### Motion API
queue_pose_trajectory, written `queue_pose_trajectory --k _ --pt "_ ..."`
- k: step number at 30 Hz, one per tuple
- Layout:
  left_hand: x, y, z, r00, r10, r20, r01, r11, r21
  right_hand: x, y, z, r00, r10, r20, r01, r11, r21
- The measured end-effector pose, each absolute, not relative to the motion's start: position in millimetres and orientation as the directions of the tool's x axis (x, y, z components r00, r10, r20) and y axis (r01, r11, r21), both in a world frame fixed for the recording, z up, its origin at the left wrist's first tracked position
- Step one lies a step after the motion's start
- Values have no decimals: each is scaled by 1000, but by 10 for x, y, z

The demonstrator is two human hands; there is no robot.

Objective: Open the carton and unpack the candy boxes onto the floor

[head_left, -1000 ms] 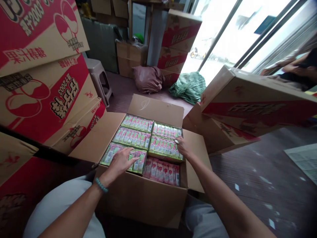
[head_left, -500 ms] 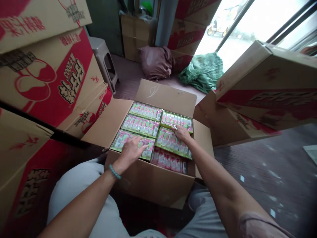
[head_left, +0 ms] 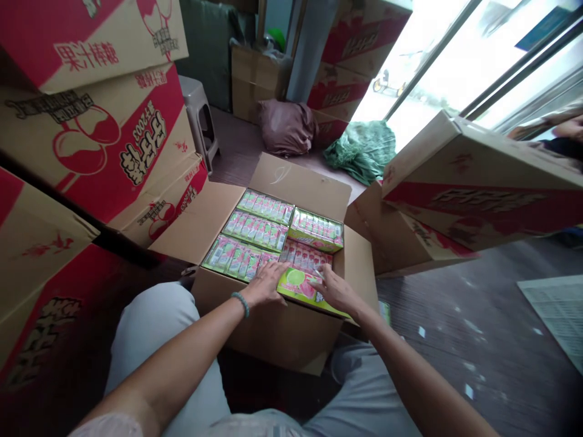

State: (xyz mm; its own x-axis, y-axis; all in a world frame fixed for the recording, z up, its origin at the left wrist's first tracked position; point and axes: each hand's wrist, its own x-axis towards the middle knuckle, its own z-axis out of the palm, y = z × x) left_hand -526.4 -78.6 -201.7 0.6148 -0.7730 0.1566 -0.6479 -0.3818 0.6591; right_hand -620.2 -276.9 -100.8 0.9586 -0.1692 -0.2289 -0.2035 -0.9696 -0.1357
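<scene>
An open cardboard carton (head_left: pixel 273 328) stands between my knees, holding display boxes of wrapped sweets. In its front right part, a green candy box (head_left: pixel 296 286) is tipped so its printed side with lime and pink fruit faces up. My left hand (head_left: pixel 266 284) grips the left end of that box, thumb low on its edge. My right hand (head_left: pixel 337 290) has its fingers on the right part, with a small pale thing at the fingertips that I cannot make out. Behind it show pink packets (head_left: pixel 305 256) lower down. Green boxes (head_left: pixel 246 258) fill the left column; another (head_left: pixel 317 227) sits back right.
Printed cartons (head_left: pixel 109 139) are stacked on the left, with a grey stool (head_left: pixel 199 115) behind. More cartons (head_left: pixel 473 194) lean at the right. A brown sack (head_left: pixel 288 126) and a green sack (head_left: pixel 363 152) lie beyond. Another person's hand (head_left: pixel 569 128) shows at the far right.
The front right candy box has tipped over toward me, uncovering pink packets behind it. My left hand has moved right onto its end, and my right hand has come nearer to me.
</scene>
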Motion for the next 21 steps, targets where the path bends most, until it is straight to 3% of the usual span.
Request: queue_pose_trajectory --k 3,5,12,21 --pt "-5272 -804 -2025 635 -749 192 -651 -384 655 -6162 -2574 -936 962 38 -271 44 -999 15" --pt "-5272 -799 -2009 640 -742 201 -653 -388 650 -6145 -2365 -937 949 96 -301 134 -985 109" --pt "-5263 -788 -1994 637 -732 243 -670 -370 643 -6115 -2173 -979 945 100 -313 179 -956 233" --pt "-5278 -792 -1987 644 -732 220 -642 -361 677 -6664 -3537 -940 938 -107 -330 1 -951 310"
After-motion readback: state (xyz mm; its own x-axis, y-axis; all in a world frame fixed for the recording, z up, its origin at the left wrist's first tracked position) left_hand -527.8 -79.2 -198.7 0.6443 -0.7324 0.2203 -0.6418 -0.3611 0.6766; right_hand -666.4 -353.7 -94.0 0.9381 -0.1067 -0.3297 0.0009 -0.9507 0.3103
